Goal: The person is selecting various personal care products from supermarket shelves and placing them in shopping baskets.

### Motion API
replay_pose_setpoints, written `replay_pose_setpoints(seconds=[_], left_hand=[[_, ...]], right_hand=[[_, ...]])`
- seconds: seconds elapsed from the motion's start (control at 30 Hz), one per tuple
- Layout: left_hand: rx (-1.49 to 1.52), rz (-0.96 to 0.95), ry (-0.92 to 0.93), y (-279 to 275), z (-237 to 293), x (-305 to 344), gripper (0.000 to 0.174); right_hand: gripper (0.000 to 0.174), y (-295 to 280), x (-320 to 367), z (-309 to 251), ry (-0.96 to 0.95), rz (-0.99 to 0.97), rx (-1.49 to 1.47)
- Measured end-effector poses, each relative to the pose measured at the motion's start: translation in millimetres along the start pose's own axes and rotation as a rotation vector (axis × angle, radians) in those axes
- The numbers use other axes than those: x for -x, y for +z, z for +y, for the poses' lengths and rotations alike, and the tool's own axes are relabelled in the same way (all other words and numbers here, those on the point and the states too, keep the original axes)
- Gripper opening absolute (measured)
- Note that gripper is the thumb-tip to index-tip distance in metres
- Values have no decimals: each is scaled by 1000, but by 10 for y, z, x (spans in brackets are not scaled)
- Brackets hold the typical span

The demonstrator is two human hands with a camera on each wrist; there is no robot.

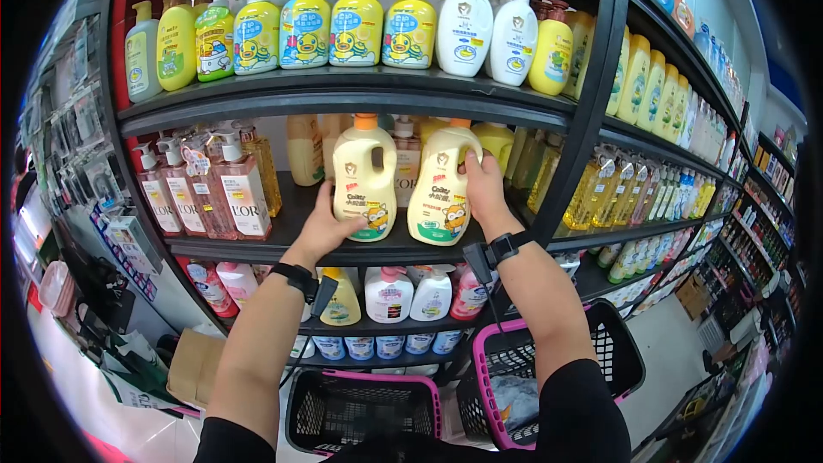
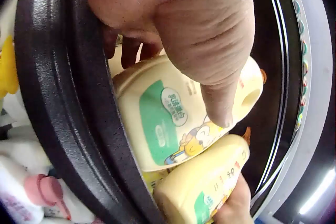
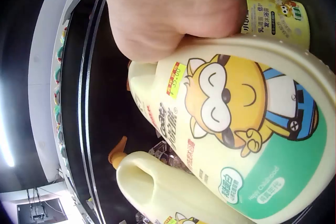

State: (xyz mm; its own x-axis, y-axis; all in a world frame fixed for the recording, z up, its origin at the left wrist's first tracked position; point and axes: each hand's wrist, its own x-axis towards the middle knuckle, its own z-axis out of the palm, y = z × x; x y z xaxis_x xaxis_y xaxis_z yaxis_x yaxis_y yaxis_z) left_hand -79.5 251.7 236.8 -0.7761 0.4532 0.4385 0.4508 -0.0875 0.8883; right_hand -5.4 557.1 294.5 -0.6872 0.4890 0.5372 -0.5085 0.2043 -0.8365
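Two cream plastic bottles with orange caps and a cartoon animal on the label stand side by side on the middle shelf. Round the lower left side of the left bottle (image 1: 364, 176) goes my left hand (image 1: 324, 227), its thumb across the label and its fingers behind, as the left wrist view shows. My right hand (image 1: 484, 187) grips the right bottle (image 1: 435, 197) at its handle, by the upper right side. That bottle leans a little, its top to the right. In the right wrist view a price sticker (image 3: 176, 81) shows near its handle.
Pump bottles (image 1: 356, 30) line the shelf above, and pink pump bottles (image 1: 240, 193) stand left of my hands. The middle shelf's black front edge (image 1: 257, 249) runs below the bottles. Two black baskets with pink rims, one (image 1: 364, 377) left and one (image 1: 480, 377) right, sit below.
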Motion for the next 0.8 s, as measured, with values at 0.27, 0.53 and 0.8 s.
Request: replay_pose_setpoints(seconds=[0.27, 0.53, 0.8], left_hand=[[11, -97, -35, 9, 9, 4, 81], [46, -63, -43, 11, -98, -8, 75], [2, -47, -96, 24, 14, 30, 71]], right_hand=[[31, 177, 76, -105, -155, -125, 31], [36, 249, 180, -46, -182, -56, -5], [33, 222, 178, -89, -184, -140, -77]])
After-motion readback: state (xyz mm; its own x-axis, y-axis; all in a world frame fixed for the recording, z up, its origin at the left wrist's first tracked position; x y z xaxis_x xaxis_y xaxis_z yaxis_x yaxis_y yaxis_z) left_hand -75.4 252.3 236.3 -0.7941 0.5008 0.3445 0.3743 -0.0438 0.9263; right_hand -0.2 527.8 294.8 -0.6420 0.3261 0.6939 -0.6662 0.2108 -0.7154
